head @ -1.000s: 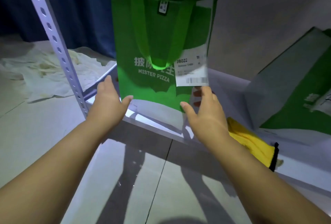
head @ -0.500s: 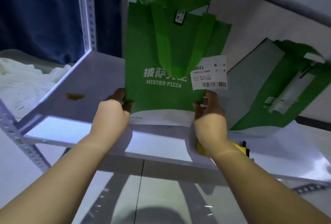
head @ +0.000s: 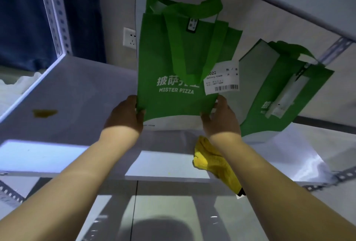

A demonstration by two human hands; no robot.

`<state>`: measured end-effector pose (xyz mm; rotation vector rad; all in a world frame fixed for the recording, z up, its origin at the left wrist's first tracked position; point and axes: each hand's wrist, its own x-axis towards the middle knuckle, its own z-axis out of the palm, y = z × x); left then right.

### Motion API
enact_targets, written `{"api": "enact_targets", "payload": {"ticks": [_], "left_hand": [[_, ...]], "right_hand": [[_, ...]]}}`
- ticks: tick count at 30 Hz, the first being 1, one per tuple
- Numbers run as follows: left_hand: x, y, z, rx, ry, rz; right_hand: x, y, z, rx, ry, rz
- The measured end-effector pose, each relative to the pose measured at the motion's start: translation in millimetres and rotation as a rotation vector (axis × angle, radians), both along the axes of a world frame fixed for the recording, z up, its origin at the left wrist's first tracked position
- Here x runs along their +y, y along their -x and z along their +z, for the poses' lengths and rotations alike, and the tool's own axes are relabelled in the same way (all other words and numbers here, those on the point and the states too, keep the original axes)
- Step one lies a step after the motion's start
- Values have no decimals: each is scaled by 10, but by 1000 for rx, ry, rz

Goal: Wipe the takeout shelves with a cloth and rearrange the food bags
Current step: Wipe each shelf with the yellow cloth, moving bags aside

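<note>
Now set deeper on the pale grey metal shelf (head: 81, 90) than a moment ago, upright green fabric takeout bag (head: 173, 71) clasped low at both edges by left hand (head: 125, 117) and right hand (head: 221, 119), yellow cloth (head: 210, 161) lying idle below, brown spill (head: 45, 113) unwiped.

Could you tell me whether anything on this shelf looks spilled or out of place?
Yes: a brownish-yellow stain sits on the shelf at left, and the second green bag leans tilted at right.
</note>
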<state>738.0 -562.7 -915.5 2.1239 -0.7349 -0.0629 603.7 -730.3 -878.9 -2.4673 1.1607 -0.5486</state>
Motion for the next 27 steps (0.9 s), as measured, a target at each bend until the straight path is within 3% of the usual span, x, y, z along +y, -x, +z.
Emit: {"api": "enact_targets", "payload": {"ticks": [7, 16, 23, 27], "left_hand": [[273, 326, -77, -99, -20, 163], [352, 876, -169, -139, -309, 154], [617, 1016, -151, -149, -435, 110], [797, 946, -297, -142, -449, 107]], "right_hand": [[-44, 568, -120, 78, 234, 95], [-177, 1009, -510, 464, 167, 478], [-16, 896, -601, 457, 256, 506], [351, 748, -694, 401, 215, 682]]}}
